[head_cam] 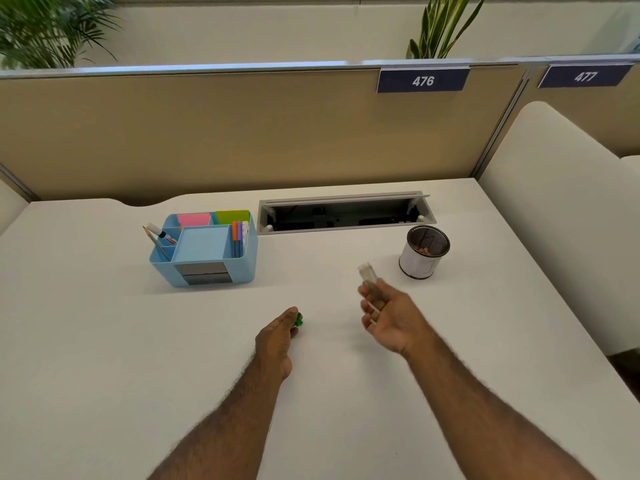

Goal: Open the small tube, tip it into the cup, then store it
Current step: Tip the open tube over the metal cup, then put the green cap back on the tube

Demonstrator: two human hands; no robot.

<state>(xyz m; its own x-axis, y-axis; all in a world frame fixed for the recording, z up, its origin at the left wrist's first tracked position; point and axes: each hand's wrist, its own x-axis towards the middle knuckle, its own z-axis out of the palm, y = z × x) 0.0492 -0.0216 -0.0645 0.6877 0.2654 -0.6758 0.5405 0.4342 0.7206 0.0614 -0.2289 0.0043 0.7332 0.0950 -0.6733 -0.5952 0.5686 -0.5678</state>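
My right hand [391, 315] holds a small clear tube [367, 273] by its lower part, open end pointing up and away, slightly blurred. The tube is left of and nearer than the mesh cup [424, 252], which stands upright with small brownish bits inside. My left hand [277, 336] rests low over the desk, fingers closed on a small green cap [298, 320] that touches or nearly touches the desktop. The blue desk organiser [207, 251] stands at the far left of the hands.
The organiser holds sticky notes, pens, a pencil and a marker. A long open cable slot [346, 213] runs along the desk's back. A tan partition stands behind, and a cream padded divider [554, 202] borders the right side of the white desk [104, 341].
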